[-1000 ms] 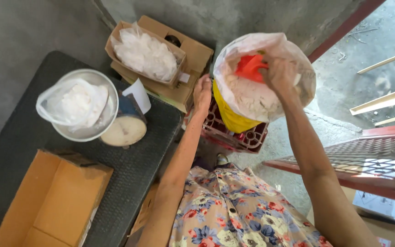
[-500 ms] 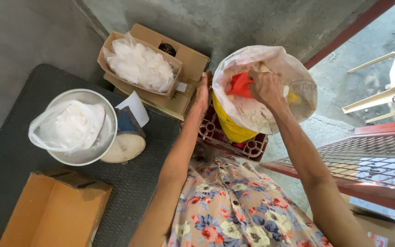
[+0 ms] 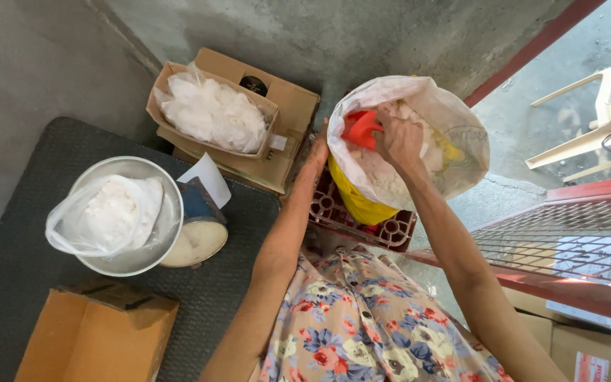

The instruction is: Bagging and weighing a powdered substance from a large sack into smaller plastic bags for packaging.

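A large white sack with a yellow lower part (image 3: 454,148) stands open on a red plastic crate (image 3: 362,223). It is filled with white powder. My right hand (image 3: 399,140) is inside the sack, closed on a red scoop (image 3: 359,129). My left hand (image 3: 317,152) lies flat against the sack's left outer side, steadying it. On the dark mat to the left, a metal bowl (image 3: 146,258) sits on a scale and holds a clear plastic bag of white powder (image 3: 107,216).
A cardboard box with white plastic bags (image 3: 210,113) stands against the concrete wall, on a second box (image 3: 284,106). A closed cardboard box (image 3: 93,336) lies at the mat's near edge. A red metal grate (image 3: 567,240) and a pale plastic chair (image 3: 602,113) are on the right.
My right hand has gone down deeper into the sack with the red scoop. The view has shifted slightly; my left hand stays on the sack's side.
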